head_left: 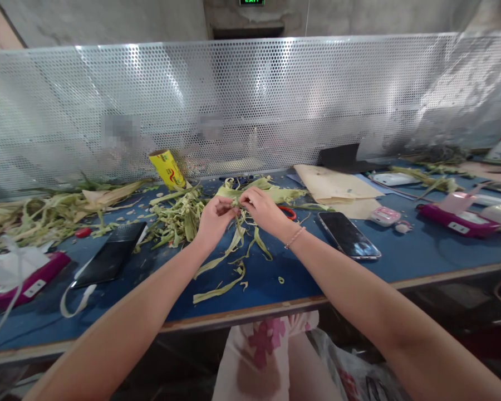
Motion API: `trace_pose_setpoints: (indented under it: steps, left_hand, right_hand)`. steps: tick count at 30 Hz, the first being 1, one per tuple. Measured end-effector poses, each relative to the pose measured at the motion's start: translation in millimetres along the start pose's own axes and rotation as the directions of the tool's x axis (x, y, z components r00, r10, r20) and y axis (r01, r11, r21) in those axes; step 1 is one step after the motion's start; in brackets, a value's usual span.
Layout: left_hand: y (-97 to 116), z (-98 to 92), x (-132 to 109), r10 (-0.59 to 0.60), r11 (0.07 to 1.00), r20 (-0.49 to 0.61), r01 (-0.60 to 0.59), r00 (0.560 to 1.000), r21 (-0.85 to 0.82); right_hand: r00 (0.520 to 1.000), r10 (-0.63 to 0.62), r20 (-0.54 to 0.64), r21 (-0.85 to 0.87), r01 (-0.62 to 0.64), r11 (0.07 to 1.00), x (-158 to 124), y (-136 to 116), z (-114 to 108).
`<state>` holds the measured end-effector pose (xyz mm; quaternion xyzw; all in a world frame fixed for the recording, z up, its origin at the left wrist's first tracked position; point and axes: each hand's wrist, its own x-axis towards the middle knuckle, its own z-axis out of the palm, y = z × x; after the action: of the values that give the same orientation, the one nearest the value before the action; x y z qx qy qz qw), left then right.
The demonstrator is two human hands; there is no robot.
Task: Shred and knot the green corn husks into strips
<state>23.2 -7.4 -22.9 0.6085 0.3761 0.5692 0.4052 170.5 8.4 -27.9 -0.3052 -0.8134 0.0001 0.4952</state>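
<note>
My left hand (pixel 215 219) and my right hand (pixel 259 207) meet over the middle of the blue table, fingers pinched together on a pale green dried leaf strip (pixel 239 205). Its exact shape is partly hidden by my fingers. Several loose strips (pixel 219 291) hang or lie below the hands on the tabletop. Left of my left hand is a heap of knotted green leaf pieces (pixel 179 217). Longer flat leaves (pixel 275 194) lie just behind my right hand. Beside that hand shows the red-orange handle of what looks like scissors (pixel 289 212).
A yellow tube (pixel 167 169) leans by the perforated metal screen (pixel 250 100). A black phone (pixel 348 235) and pink earbud case (pixel 385 216) lie right; a dark power bank (pixel 111 253) with a white cable lies left. Magenta power strips (pixel 459 220) sit toward both ends. Brown paper (pixel 338 186) lies behind.
</note>
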Motion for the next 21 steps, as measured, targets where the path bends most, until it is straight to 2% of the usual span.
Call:
trace_pose_setpoints:
  steps: [5, 12, 15, 21]
  left_hand:
    - [0.4, -1.3, 1.0, 0.032, 0.999, -0.017, -0.031, 0.999, 0.022]
    - [2.6, -0.7, 1.2, 0.006, 0.998, -0.026, -0.008, 1.0, -0.066]
    - [1.3, -2.2, 2.3, -0.006, 0.995, -0.028, 0.003, 1.0, -0.101]
    - [2.7, -4.1, 3.0, 0.004, 0.993, -0.046, -0.009, 0.999, -0.121]
  right_hand:
    - [0.993, 0.114, -0.015, 0.08, -0.113, 0.99, 1.5, -2.4, 3.1]
    - [0.991, 0.12, -0.059, 0.129, -0.111, 0.985, 2.6, -6.9, 0.8]
    - [0.984, 0.16, -0.073, 0.165, -0.146, 0.975, 2.5, -10.0, 1.0]
    - [0.962, 0.259, -0.084, 0.345, -0.215, 0.914, 2.0, -12.9, 5.8]
